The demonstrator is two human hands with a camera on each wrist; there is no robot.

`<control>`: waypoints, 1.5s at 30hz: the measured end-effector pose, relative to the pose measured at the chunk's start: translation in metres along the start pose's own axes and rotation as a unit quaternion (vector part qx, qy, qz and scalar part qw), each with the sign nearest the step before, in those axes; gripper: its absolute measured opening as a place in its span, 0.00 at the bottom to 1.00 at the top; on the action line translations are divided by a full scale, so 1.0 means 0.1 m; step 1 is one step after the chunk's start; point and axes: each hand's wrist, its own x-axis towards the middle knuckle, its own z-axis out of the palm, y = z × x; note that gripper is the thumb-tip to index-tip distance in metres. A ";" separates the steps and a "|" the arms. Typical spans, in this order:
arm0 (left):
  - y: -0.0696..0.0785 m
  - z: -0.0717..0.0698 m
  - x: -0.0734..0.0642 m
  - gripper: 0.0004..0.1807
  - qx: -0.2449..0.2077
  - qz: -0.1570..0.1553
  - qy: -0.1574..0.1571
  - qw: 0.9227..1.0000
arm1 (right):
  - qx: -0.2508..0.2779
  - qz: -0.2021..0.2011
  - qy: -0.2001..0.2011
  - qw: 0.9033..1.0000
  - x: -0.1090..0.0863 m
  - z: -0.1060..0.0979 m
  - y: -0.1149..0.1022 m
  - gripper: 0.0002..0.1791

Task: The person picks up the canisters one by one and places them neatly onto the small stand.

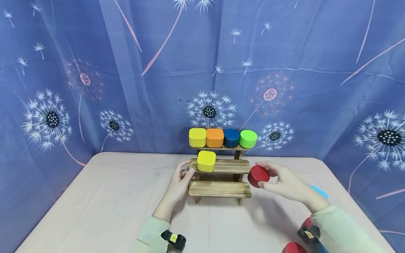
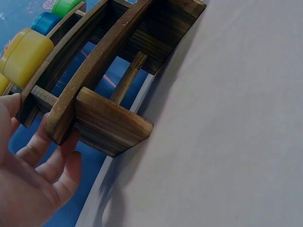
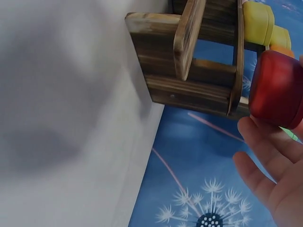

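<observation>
My right hand [image 1: 284, 181] holds a red round tin [image 1: 258, 176] between thumb and fingers, just off the right end of the wooden three-step shelf [image 1: 219, 189]. In the right wrist view the same red tin [image 3: 277, 90] overlaps the shelf's end. My left hand [image 1: 179, 182] grips the left end of the middle step, thumb in front; the left wrist view shows its fingers curled at the step ends. A yellow rounded-square tin [image 1: 206, 161] sits on the middle step's left part. Along the top stand a yellow tin [image 1: 197, 137], orange tin [image 1: 214, 138], blue tin [image 1: 231, 138] and green tin [image 1: 248, 139].
Near my right forearm lie a red tin [image 1: 294, 248], another red piece [image 1: 307, 222] partly hidden by the wrist camera, and a light blue item [image 1: 319, 192] behind the arm. A blue dandelion-print curtain [image 1: 158, 105] hangs around the pale tabletop [image 1: 104, 203].
</observation>
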 end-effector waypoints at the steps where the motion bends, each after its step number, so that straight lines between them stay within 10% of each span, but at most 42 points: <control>1: 0.00 0.00 0.00 0.22 0.001 0.000 0.000 1.000 | -0.001 -0.002 0.004 1.000 0.02 0.01 -0.01 0.28; 26: -0.03 0.00 0.01 0.22 0.000 0.004 0.002 1.000 | 0.035 0.059 0.035 0.997 0.47 0.39 -0.27 0.33; 45: -0.06 0.01 0.02 0.22 -0.013 0.004 0.005 1.000 | 0.072 0.031 0.060 0.995 0.48 0.49 -0.26 0.33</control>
